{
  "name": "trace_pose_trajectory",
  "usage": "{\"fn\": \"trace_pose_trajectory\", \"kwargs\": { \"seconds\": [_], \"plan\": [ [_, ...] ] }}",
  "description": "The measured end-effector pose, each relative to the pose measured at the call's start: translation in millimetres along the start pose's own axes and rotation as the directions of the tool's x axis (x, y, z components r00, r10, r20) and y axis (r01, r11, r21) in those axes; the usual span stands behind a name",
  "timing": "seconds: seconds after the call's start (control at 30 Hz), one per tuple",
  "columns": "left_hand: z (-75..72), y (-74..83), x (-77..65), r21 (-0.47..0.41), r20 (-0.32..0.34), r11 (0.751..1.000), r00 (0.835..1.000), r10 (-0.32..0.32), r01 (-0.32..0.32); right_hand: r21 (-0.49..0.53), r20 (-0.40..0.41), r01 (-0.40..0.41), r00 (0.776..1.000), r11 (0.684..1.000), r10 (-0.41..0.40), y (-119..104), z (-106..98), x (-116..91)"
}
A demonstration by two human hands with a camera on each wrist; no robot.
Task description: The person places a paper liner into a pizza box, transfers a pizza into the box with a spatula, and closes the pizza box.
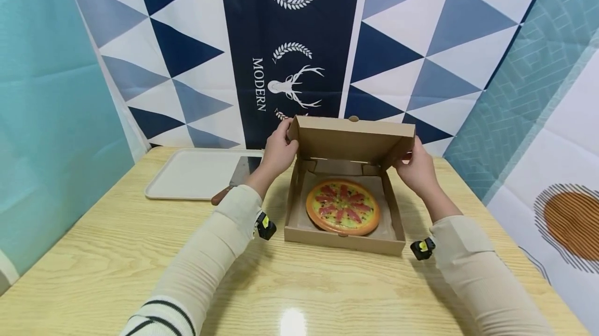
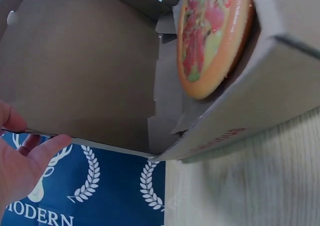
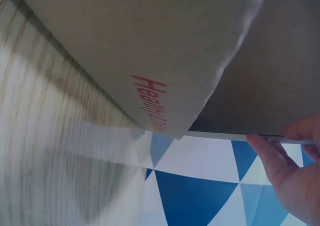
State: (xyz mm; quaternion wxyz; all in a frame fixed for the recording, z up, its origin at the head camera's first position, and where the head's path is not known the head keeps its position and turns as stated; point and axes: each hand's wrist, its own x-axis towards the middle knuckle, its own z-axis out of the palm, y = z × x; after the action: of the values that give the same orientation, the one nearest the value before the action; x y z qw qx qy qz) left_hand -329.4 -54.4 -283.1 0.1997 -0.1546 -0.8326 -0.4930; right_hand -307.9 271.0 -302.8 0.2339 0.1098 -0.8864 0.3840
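Note:
A brown cardboard pizza box (image 1: 343,242) stands on the table with its lid (image 1: 337,141) raised and tilted over the back. Inside, a round pizza (image 1: 343,207) with red toppings and an orange-brown crust lies on paper lining. My left hand (image 1: 280,150) grips the lid's left side edge between thumb and fingers; the left wrist view shows this hand (image 2: 22,156) at the edge. On the other side, my right hand (image 1: 418,167) holds the lid's right edge, and in the right wrist view its thumb and fingers pinch the cardboard rim.
Left of the box, a white rectangular tray (image 1: 187,172) lies at the back of the wooden table (image 1: 140,263). A pizza server (image 1: 236,177) with a wooden handle rests on the tray's right end, handle over the rim. Patterned cloth (image 1: 290,39) hangs behind the table.

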Motion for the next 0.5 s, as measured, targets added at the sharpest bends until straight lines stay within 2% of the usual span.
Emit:
{"fn": "trace_pose_trajectory", "kwargs": {
  "seconds": [0.13, 0.5],
  "plan": [
    [2.5, -3.4, -0.4, -0.013, -0.016, 1.0, 1.0, 0.014, -0.014, -0.014, 0.001, 0.012, 1.0, 1.0, -0.012, 1.3, 0.3, 0.0],
    [7.4, -11.3, -5.8, -0.052, -0.015, 0.999, 1.0, -0.006, 0.005, -0.037, 0.003, 0.054, 0.999, 0.998, -0.054, 7.8, 5.4, -0.5]
  ]
}}
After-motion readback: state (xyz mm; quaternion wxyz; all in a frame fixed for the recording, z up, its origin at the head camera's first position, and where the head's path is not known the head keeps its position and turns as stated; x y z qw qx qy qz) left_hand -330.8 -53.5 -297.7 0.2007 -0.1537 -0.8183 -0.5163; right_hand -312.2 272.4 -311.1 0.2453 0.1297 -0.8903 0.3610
